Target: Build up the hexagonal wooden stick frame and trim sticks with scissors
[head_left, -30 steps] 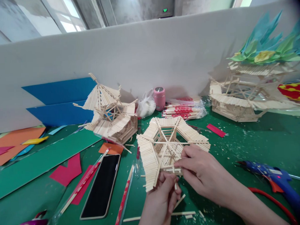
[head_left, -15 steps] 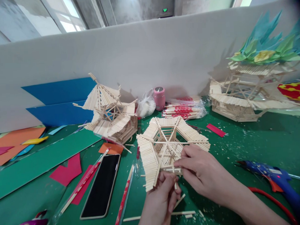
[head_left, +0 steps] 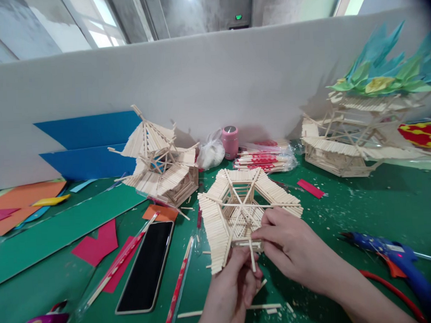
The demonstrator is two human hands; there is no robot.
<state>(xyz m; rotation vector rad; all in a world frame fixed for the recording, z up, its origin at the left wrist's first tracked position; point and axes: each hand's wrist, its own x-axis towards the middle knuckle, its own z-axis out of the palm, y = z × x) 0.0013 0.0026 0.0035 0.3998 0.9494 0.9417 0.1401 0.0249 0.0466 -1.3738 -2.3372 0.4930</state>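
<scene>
A six-sided model pavilion (head_left: pixel 215 228) built from thin wooden sticks stands before me, with crossing sticks over its open middle. At its near side a short wooden stick (head_left: pixel 252 257) juts out toward me over the rim. My right hand (head_left: pixel 288 244) is closed at that rim, index fingertip on the short stick's inner end and thumb lower down. Below the same rim my left hand (head_left: pixel 233 279) is closed, its thumb and curled fingers against the model's near edge. Its fingertips are partly hidden behind the short stick.
A blue glue gun (head_left: pixel 387 249) with a red cable lies right. A phone (head_left: pixel 145 267), coloured paper (head_left: pixel 97 243) and wrapped chopsticks (head_left: pixel 178 287) lie left. Behind are another stick model (head_left: pixel 159 173), a pink jar (head_left: pixel 230 142), bagged chopsticks (head_left: pixel 265 157) and a paper-topped model (head_left: pixel 336 151).
The short stick's outer end has swung slightly and shows more plainly in front of my left fingers. Both hands stay at the near rim. The view has shifted a little.
</scene>
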